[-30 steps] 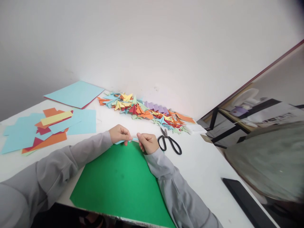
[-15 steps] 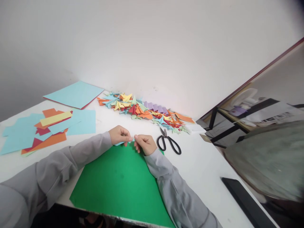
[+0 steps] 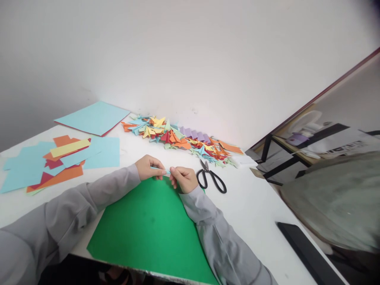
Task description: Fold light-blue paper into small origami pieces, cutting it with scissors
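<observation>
Over the far edge of a green sheet (image 3: pixel 148 225), both my hands pinch one small piece of light-blue paper (image 3: pixel 168 172). My left hand (image 3: pixel 151 167) is closed on its left part, thumb and fingers pressed together. At its right end my right hand (image 3: pixel 183 179) is closed too, fingers curled. Most of the paper is hidden by my fingers, so its folded shape cannot be made out. Black-handled scissors (image 3: pixel 211 176) lie on the white table just right of my right hand, blades slightly apart and pointing to the wall.
Folded paper pieces (image 3: pixel 178 138) in many colours lie heaped along the wall. Loose paper cuttings (image 3: pixel 69 149) spread over the left side, with blue sheets (image 3: pixel 93 116) behind them. A flat black object (image 3: pixel 305 249) rests near the table's right edge. A shelf (image 3: pixel 292 148) stands beyond.
The blue paper has tilted and shows a little differently between my fingers. My right hand has shifted slightly to the right; my left hand has barely moved.
</observation>
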The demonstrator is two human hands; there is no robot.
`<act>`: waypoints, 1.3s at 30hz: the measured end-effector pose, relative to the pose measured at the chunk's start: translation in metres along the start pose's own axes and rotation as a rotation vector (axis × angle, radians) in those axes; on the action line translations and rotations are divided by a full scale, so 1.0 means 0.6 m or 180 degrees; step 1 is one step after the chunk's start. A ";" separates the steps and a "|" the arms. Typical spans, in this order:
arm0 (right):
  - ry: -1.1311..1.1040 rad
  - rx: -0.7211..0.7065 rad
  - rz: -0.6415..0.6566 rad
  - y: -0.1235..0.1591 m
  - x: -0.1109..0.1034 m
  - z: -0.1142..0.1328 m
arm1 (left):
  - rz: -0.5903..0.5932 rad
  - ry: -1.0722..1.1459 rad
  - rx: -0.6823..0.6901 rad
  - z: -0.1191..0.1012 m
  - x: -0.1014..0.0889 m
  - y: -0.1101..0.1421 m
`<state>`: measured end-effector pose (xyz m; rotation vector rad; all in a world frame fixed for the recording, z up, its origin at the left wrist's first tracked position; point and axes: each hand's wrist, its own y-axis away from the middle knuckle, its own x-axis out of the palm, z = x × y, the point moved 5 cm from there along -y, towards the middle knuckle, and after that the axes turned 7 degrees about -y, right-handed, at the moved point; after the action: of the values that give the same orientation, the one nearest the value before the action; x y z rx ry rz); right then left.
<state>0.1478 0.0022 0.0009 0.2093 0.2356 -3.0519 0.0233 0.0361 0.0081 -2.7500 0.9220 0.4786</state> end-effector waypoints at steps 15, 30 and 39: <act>0.0529 -0.0595 0.0373 0.003 0.011 0.018 | -0.0170 -0.0232 0.0257 -0.006 0.000 0.005; 0.0370 -0.0393 0.0190 0.001 0.003 0.008 | -0.0109 -0.0139 0.0308 -0.001 -0.006 0.000; 0.0910 -0.0758 0.0332 0.003 0.006 0.007 | -0.0269 -0.0610 0.0156 -0.001 -0.002 0.007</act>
<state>0.1439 -0.0007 0.0042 0.6198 0.5805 -2.8479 0.0200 0.0334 0.0088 -2.6305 0.7581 0.6806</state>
